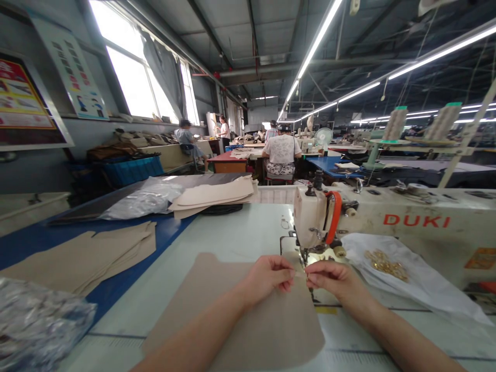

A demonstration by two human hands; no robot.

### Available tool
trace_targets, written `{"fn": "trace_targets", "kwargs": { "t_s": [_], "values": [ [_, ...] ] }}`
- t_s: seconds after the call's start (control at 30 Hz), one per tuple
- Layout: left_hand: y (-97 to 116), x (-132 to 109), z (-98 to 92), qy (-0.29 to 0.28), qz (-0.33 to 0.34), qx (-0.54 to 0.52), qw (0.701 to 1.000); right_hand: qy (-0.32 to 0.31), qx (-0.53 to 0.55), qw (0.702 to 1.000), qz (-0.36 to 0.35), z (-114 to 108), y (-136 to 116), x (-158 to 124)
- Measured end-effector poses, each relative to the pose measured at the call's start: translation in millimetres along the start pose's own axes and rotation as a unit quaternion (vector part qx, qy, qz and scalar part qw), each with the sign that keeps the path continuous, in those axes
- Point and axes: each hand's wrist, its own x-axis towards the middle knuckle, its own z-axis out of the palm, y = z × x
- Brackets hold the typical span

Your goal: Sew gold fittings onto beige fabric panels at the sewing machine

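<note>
A large beige panel (201, 299) lies flat on the pale sewing table, its right edge beside the needle area of the sewing machine (310, 222). My left hand (267, 279) rests over this panel, fingers curled into a pinch left of the needle. Just right of the needle, my right hand (333, 281) also pinches with thumb and forefinger. Whatever sits between the fingertips of either hand is too small to make out. Close to my right hand, small gold-coloured metal pieces (387, 266) lie on a white plastic bag (360, 248).
More beige panels lie stacked at left (112, 253) and behind the table (217, 194). Clear plastic bags sit at the back left (143, 199) and front left (39, 320). Thread cones (395, 124) stand at right. Several people work farther back, one seated person (281, 147) among them.
</note>
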Motion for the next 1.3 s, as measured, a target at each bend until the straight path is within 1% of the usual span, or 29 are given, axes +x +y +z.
{"fn": "trace_targets", "kwargs": {
  "t_s": [0.17, 0.3, 0.47, 0.53, 0.57, 0.73, 0.83, 0.97, 1.1, 1.2, 1.3],
  "values": [
    [-3, 0, -0.7, -0.024, -0.013, -0.014, 1.000, -0.011, 0.011, 1.000, 0.013, 1, 0, 0],
    [-3, -2, -2.3, -0.064, -0.031, -0.051, 0.996, -0.012, 0.057, 0.998, 0.035, 2, -1, -2],
    [1, -5, -3.4, -0.103, -0.060, -0.081, 0.990, -0.073, 0.109, 0.990, 0.052, 2, 1, -7],
    [3, -6, -3.0, -0.099, -0.064, -0.083, 0.990, -0.092, 0.107, 0.989, 0.045, 2, 1, -8],
    [3, -6, -2.7, -0.094, -0.062, -0.082, 0.990, -0.090, 0.097, 0.990, 0.041, 3, 0, -8],
    [0, -4, -1.0, -0.073, -0.039, -0.058, 0.995, -0.008, 0.026, 1.000, 0.008, 5, -3, -4],
    [-8, 0, -0.4, -0.059, -0.021, -0.028, 0.998, -0.002, 0.027, 1.000, 0.002, 9, -3, 0],
    [-15, 6, 1.0, -0.044, -0.005, -0.031, 0.999, -0.010, 0.044, 0.999, 0.008, 15, -2, 4],
    [-12, 5, 3.5, -0.042, -0.006, -0.051, 0.998, -0.018, 0.062, 0.998, 0.016, 17, -1, 4],
    [-6, 1, 5.3, -0.048, -0.019, -0.101, 0.994, -0.006, 0.124, 0.992, 0.038, 14, -1, 3],
    [-4, 0, 6.7, -0.043, -0.034, -0.136, 0.989, 0.009, 0.185, 0.981, 0.060, 13, -1, 2]
  ]
}}
